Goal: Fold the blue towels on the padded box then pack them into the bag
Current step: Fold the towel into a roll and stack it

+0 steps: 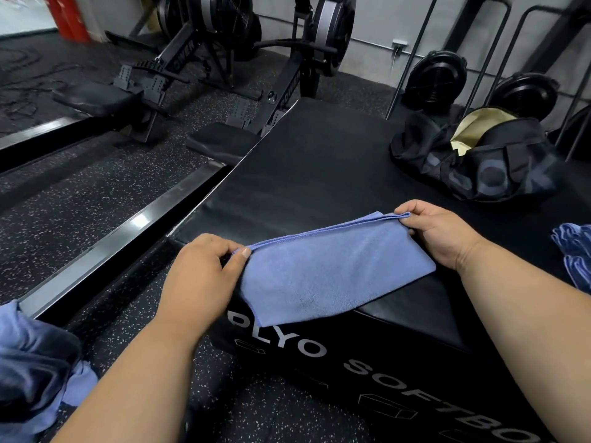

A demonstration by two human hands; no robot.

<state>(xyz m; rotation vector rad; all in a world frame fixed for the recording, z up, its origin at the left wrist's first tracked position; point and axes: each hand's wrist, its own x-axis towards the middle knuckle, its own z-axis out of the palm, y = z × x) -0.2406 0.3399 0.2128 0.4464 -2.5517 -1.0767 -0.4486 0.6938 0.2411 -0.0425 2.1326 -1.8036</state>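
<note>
Head view
Padded box: black padded box (319, 174) lettered "PLYO SOFTBO…" on its near side; its top serves as the work surface, running from the near edge to the far right.
Blue towel: one blue towel (332, 270) lies folded on the near end of the box top, its near left corner hanging over the edge across the lettering. The doubled far edge shows stacked layers.
Left hand: left hand (204, 276) at the towel's left corner, thumb and curled fingers pinching the folded edge; the corner is lifted slightly off the box.
Right hand: right hand (441, 231) at the towel's far right corner, thumb and forefinger pinching the layered edge, the other fingers curled beneath.
Other towels: a crumpled heap of blue towels (575, 254) on the box top at the right edge of view, apart from the folded one; only part shows.
Bag: black duffel bag (479, 164) on the far right of the box top, open at the top, pale lining showing. Well apart from the folded towel.
Floor: speckled black rubber floor (80, 199) to the left.
Rowing machines: two rowing machines (179, 75) stand on the floor left and far, their rails running toward the near left.
Near left: blue and dark fabric (35, 362) at the lower left corner; cannot tell what it is.
</note>
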